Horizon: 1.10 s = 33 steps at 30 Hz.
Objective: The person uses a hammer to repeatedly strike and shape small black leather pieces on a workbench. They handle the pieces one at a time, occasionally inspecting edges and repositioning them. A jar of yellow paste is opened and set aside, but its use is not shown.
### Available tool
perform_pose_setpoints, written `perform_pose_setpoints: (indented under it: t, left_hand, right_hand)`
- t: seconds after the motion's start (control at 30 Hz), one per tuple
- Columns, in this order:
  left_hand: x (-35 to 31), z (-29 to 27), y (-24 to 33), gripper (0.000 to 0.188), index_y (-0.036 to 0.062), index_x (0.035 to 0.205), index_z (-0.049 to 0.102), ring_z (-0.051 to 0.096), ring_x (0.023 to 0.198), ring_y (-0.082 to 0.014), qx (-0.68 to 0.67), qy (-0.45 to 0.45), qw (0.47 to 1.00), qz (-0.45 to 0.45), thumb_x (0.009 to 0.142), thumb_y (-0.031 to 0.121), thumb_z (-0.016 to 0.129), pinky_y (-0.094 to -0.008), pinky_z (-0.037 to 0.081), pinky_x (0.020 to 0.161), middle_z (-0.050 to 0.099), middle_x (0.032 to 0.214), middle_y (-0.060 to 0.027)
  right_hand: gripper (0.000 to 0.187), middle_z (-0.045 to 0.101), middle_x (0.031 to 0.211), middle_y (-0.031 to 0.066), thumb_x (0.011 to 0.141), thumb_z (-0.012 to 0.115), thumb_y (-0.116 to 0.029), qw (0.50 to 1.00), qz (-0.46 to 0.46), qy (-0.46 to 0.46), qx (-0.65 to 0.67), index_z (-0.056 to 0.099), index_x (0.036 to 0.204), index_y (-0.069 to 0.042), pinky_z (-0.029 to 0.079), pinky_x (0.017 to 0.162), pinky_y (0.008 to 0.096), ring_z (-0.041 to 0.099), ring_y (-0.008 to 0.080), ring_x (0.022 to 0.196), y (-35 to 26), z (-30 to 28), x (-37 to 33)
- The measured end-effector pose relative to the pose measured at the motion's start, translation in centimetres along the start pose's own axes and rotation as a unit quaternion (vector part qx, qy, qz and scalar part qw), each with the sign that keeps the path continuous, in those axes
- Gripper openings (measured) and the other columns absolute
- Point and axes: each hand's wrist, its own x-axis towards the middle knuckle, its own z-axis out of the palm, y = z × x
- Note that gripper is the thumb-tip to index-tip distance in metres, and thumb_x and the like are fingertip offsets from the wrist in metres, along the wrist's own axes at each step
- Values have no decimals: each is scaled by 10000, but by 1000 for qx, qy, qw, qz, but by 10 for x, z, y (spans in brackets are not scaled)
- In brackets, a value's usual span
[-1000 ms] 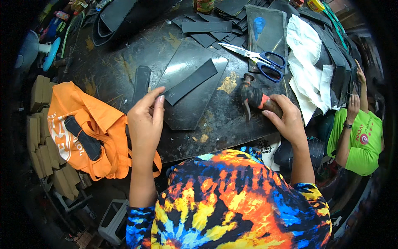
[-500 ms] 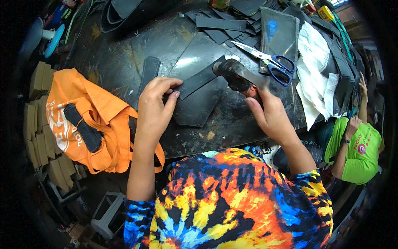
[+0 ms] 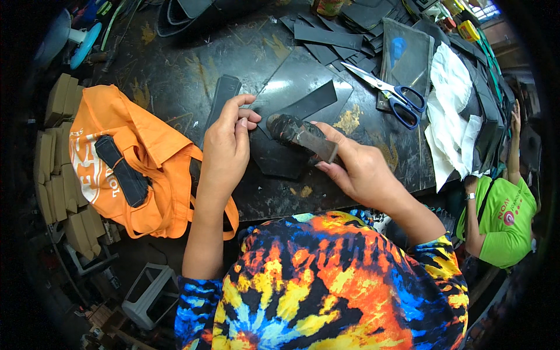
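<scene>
A hammer (image 3: 294, 137) with a dark wrapped grip and a worn metal head is in my right hand (image 3: 364, 169), its fingers wrapped round the handle. The rounded hammer face is low over the near left end of a black leather-like strip (image 3: 312, 102). Bent fingers of my left hand (image 3: 227, 140) are at that same end; the hammer partly hides the contact. Beneath the strip is a shiny dark plate (image 3: 280, 160) with angled corners. Another black strip (image 3: 224, 93), rounded at its end, lies beyond my left hand.
Blue-handled scissors (image 3: 402, 102) lie to the right, beside crumpled white cloth or paper (image 3: 449, 99). Black cut pieces (image 3: 326, 38) are piled at the back. An orange bag (image 3: 157, 169) hangs over the table's left side. A person in green (image 3: 504, 216) is at the right.
My right hand has brought the hammer left and nearer, from the strip's far end to its near left end. My left hand stays by that end. The view has shifted slightly.
</scene>
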Motion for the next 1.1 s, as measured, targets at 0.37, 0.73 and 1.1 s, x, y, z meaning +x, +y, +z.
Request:
perform_pose_setpoints:
  t: [0.37, 0.73, 1.1]
  left_hand:
    - [17, 10, 19, 243, 19, 1181, 703, 712, 976, -245, 65, 40, 995, 70, 939, -3, 688, -345, 564, 826, 731, 1063, -126]
    - [63, 76, 31, 220, -19, 1219, 614, 728, 864, -143, -367, -47, 926, -72, 1023, 54, 683, -316, 619, 762, 726, 1069, -106]
    - [52, 70, 59, 317, 38, 1379, 565, 737, 1118, -215, -457, -129, 868, -143, 1076, 128, 584, -370, 619, 937, 723, 1295, -155]
  right_hand:
    - [600, 752, 1152, 194, 941, 774, -266, 989, 122, 21, 80, 544, 1464, -82, 589, 870, 454, 735, 420, 1039, 18, -23, -47]
    - [439, 700, 1177, 165, 881, 787, -78, 961, 82, 208, -165, 672, 1301, -21, 569, 893, 388, 712, 324, 1057, 62, -44, -79]
    - [356, 668, 1295, 114, 851, 746, 63, 964, -142, 212, 73, 763, 1177, -77, 522, 1003, 374, 666, 270, 1144, 40, -32, 13]
